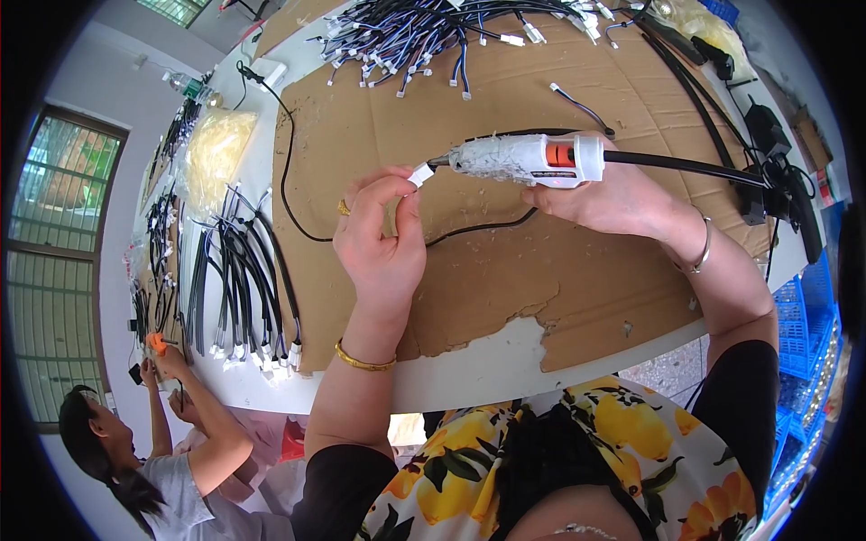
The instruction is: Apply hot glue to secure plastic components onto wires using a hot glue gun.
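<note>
- My left hand (383,239) pinches a small white plug (420,175) between thumb and forefinger, held above the cardboard sheet (469,270) on the table (469,374).
- My right hand (618,198) is wrapped around a white glue gun (528,160); its tip touches the plug.
- The gun's black cord (686,167) runs off to my right.
- A bundle of black cables with white ends (239,288) lies near my left.
- Another person's hand (167,359) holds something orange at the table's left edge.
</note>
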The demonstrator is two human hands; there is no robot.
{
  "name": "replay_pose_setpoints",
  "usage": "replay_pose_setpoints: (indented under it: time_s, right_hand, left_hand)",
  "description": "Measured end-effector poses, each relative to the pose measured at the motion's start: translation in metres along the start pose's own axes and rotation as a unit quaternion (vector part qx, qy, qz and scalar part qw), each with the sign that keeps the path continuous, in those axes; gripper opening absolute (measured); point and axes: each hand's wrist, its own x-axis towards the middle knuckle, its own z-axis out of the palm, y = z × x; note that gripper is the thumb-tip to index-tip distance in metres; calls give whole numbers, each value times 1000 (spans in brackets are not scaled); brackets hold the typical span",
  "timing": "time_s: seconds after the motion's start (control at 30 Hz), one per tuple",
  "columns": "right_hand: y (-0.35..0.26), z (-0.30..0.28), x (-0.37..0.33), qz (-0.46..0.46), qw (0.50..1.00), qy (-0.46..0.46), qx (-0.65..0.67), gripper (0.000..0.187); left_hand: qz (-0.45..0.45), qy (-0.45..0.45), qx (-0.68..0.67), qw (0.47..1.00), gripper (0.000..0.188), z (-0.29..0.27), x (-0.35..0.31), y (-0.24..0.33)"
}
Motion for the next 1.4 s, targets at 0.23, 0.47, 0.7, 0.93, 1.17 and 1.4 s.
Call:
replay_pose_setpoints:
  time_s: [0.23,0.47,0.7,0.93,1.17,1.4]
  right_hand:
    - [2,1,1,-11,1000,-15,-1,23]
    - [5,3,0,-34,998,-3,-46,22]
    - [4,4,0,-23,999,4,-45,22]
    - [-2,3,-2,-22,998,19,-50,20]
    - [-4,-2,-1,55,995,-47,-69,22]
    - [-1,1,0,54,998,-36,-25,18]
  left_hand:
    - [3,66,13,998,20,3,3,1]
    - [-8,62,38,997,20,3,3,4]
    - [-39,62,-23,997,21,2,0,-1]
    - [-110,45,-140,983,17,2,1,2]
    - [-214,60,-235,946,16,4,3,2]
    - [-264,56,-324,907,11,4,0,-2]
